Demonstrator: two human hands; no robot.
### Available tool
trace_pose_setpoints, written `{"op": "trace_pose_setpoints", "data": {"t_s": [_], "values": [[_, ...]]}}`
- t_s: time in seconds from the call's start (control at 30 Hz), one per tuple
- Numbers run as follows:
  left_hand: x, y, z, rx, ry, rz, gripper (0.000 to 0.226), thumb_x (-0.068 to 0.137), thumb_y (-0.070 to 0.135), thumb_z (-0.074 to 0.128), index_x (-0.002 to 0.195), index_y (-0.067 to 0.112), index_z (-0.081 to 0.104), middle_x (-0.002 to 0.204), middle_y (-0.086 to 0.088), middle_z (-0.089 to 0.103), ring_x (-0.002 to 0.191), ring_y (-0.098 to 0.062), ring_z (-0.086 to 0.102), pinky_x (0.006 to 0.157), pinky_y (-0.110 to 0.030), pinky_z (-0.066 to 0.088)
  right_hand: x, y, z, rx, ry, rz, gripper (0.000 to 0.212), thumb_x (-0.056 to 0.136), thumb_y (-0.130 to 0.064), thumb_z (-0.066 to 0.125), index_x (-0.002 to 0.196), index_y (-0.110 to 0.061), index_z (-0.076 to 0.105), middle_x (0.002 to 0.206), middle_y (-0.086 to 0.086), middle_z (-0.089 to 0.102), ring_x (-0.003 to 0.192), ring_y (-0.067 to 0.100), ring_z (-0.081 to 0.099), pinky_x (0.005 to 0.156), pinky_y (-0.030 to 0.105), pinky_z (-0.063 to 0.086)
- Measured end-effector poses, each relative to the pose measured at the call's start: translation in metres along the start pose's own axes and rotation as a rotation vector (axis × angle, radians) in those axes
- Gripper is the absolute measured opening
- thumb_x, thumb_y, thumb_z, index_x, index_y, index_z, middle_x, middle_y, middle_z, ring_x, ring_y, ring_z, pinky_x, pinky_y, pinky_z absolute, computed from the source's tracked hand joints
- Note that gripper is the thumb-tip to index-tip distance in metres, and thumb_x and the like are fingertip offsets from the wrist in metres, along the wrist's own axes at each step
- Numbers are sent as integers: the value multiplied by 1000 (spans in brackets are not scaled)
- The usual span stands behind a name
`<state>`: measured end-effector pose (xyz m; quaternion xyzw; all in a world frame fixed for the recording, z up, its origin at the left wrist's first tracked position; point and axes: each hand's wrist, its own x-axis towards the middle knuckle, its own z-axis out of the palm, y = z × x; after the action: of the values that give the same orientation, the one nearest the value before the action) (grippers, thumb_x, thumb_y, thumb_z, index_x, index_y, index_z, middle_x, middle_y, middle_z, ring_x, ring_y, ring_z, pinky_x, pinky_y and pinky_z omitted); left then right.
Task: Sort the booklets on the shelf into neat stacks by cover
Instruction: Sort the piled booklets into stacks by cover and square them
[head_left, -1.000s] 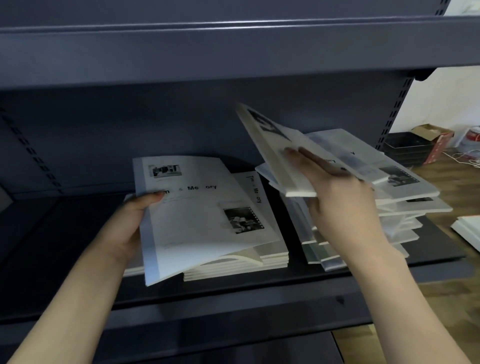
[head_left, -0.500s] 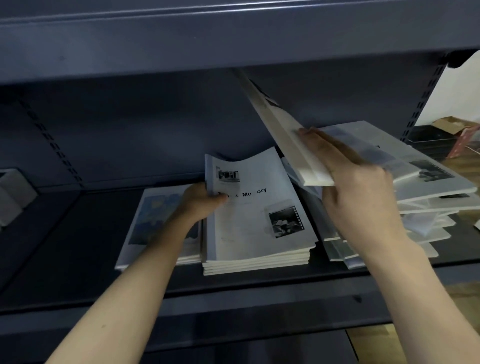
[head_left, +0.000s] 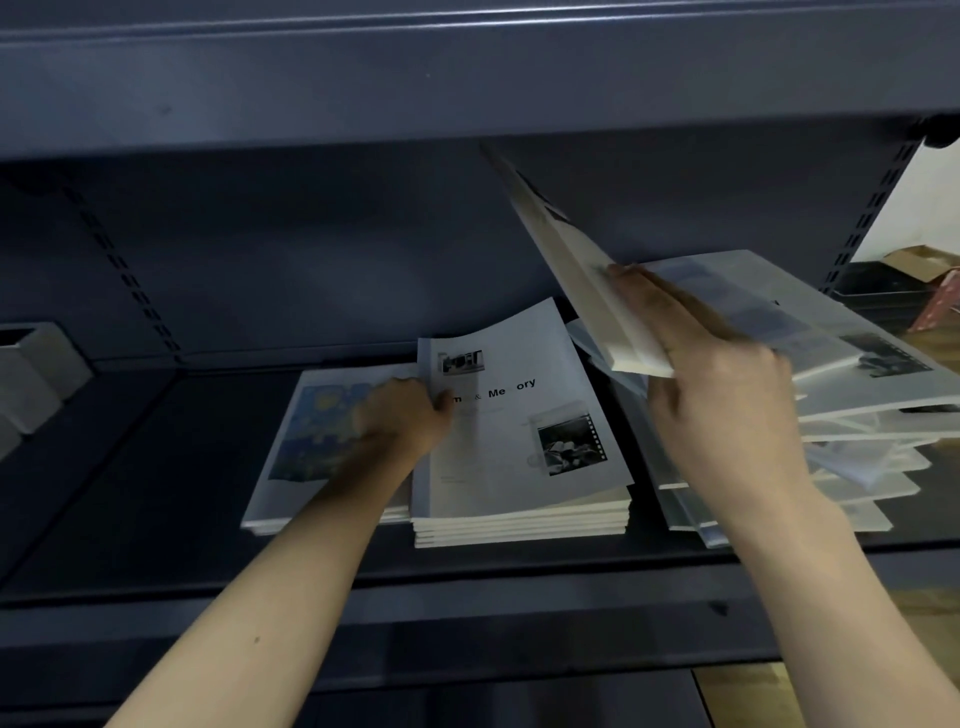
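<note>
At the centre of the frame a booklet (head_left: 511, 415) with a film-strip photo lies on top of the middle stack (head_left: 519, 525); its upper left part is pinched by the left hand (head_left: 410, 415), and it is best squared to the edges below before release; at centre right a lifted bundle (head_left: 587, 291) is gripped, tilted up, by the right hand (head_left: 722, 384) above the untidy pile (head_left: 852, 467). Left of centre lies a blue-cover stack (head_left: 311, 431), partly hidden by the forearm. The upper shelf (head_left: 467, 78) hangs close over the bundle's raised corner and may be struck; a grey box (head_left: 31, 374) sits at far left.
</note>
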<state>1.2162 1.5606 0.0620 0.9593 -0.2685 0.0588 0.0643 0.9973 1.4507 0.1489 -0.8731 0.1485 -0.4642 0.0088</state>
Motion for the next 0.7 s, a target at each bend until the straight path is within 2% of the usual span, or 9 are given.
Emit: {"op": "trace_pose_setpoints", "data": {"t_s": [0.13, 0.3, 0.43, 0.57, 0.63, 0.7], "values": [[1, 2, -1, -12, 24, 2, 53, 95, 48, 32, 93, 5, 63, 93, -13, 65, 86, -28, 63, 69, -34, 52, -2, -2, 2, 5, -3, -4, 79, 57, 13, 44, 130, -15, 54, 126, 5, 60, 97, 30, 66, 65, 36, 55], [3, 6, 4, -36, 59, -20, 50, 95, 45, 34, 97, 5, 63, 97, -15, 65, 89, -30, 62, 65, -32, 47, -5, -4, 4, 25, -5, 22, 82, 54, 22, 56, 128, -15, 57, 126, 5, 61, 102, 27, 65, 67, 37, 56], [3, 9, 5, -50, 64, -11, 43, 96, 41, 34, 106, 8, 59, 100, -14, 65, 92, -31, 63, 69, -34, 48, -5, -8, 9, 29, 20, 2, 76, 59, 22, 53, 126, -13, 59, 125, 7, 61, 108, 28, 62, 71, 44, 58], [4, 4, 0, -169, 25, -11, 35, 96, 27, 37, 105, 3, 61, 106, -19, 65, 97, -34, 61, 73, -35, 48, -6, -31, 23, -7, 89, -58, 60, 72, 8, 35, 121, -12, 63, 122, 8, 63, 109, 28, 62, 85, 40, 54], [4, -4, -8, -290, 39, -66, 29, 96, 14, 40, 106, -4, 59, 110, -25, 62, 103, -38, 59, 77, -36, 45, -12, -48, 37, 0, 81, -114, 52, 80, 2, 33, 118, -12, 65, 121, 8, 64, 109, 27, 62, 86, 39, 52], [3, -17, -18, -367, 71, -144, 26, 95, 12, 42, 101, -3, 62, 101, -23, 63, 99, -38, 58, 73, -35, 42, -20, -60, 53, 18, 52, -171, 47, 83, 0, 35, 113, -13, 68, 117, 7, 66, 105, 24, 65, 82, 36, 53]]}}
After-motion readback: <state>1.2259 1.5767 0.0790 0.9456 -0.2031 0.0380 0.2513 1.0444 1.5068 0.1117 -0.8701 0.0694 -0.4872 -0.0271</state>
